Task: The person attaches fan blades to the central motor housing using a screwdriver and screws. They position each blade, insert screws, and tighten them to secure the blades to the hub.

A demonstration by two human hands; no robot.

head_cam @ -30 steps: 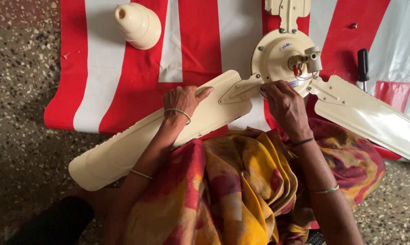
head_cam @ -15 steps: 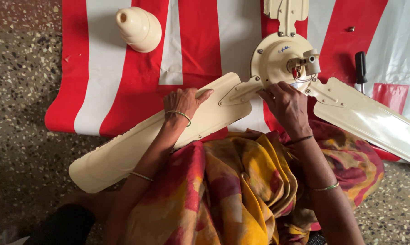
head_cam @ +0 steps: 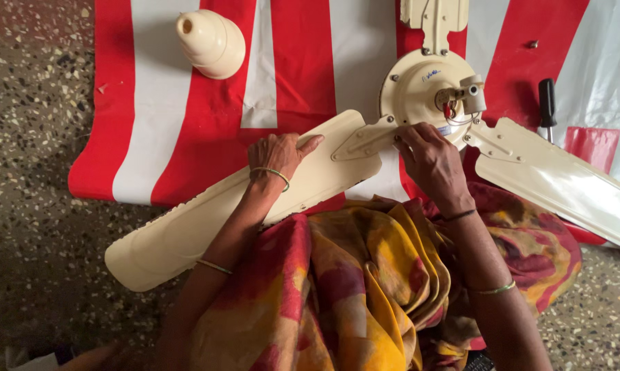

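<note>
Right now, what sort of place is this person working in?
Probably a home or small repair spot, working on the ground: a speckled terrazzo floor, a red-and-white striped sheet spread over it, and a cream ceiling fan lying dismantled with a screwdriver beside it.

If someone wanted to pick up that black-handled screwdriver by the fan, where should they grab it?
Probably by the black handle of the screwdriver, from above. It lies flat on the striped sheet with the handle fully exposed, while its lower end is hidden behind the right fan blade, so the handle is the only free part.
</note>
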